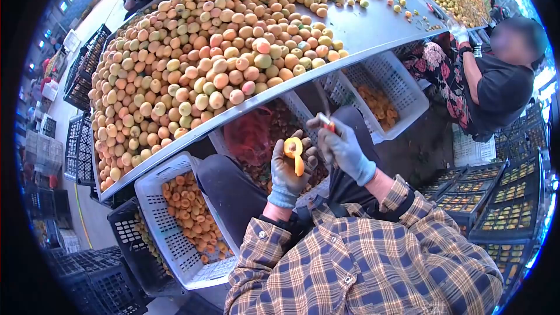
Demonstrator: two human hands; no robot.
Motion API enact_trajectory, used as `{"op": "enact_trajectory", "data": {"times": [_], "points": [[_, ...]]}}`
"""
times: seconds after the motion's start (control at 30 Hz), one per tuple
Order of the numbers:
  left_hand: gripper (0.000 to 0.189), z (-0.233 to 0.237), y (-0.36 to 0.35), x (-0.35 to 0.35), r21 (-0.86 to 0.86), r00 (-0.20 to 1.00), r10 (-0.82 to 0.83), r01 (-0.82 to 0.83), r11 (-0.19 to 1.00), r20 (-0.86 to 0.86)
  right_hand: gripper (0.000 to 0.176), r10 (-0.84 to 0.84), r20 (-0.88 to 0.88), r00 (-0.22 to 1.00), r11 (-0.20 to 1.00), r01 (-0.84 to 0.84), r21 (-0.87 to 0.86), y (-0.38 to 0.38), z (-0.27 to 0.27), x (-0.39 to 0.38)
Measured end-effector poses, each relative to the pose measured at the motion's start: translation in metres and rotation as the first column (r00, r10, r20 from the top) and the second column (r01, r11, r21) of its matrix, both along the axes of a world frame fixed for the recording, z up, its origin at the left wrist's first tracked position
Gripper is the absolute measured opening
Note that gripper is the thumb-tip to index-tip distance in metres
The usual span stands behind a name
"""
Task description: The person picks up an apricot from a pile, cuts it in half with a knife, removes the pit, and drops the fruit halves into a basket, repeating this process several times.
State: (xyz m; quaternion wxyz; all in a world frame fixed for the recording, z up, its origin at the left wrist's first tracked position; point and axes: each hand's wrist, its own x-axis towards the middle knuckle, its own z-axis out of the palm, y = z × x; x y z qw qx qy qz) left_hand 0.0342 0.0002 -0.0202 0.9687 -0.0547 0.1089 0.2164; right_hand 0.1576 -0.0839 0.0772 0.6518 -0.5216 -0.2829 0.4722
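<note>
A gloved left hand [289, 176] clasps a split apricot [294, 153], cut face up, apparently to bare the stone. Just right of that grip, the right hand [345, 150] clenches a small knife [325, 121]. Below-left, a white crate [147, 201] holds apricot halves [189, 210]; above, the tabletop [373, 26] carries whole apricots [221, 52].

apricot heap [221, 52] on table [373, 26], crates [402, 90] beneath, halves [189, 210] in left crate [144, 188]

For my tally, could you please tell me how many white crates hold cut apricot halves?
2. One white crate sits low left, beside the knee; the other is under the table edge at right. The middle crate holds darker contents; halves there may be hidden.
</note>
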Motion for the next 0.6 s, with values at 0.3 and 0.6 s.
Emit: {"op": "enact_trajectory", "data": {"times": [0.3, 0.6], "points": [[0.060, 0.022, -0.021, 0.005, -0.012, 0.903, -0.386, 0.391, 0.920, -0.188, 0.016, 0.000, -0.169, 0.986, 0.955, 0.050, 0.292, 0.017, 0.006, 0.007], [0.059, 0.016, -0.024, 0.003, 0.305, 0.874, -0.426, 0.482, 0.821, -0.234, 0.020, -0.110, -0.127, 0.986, 0.934, 0.146, 0.325, 0.012, -0.011, -0.004]]}}
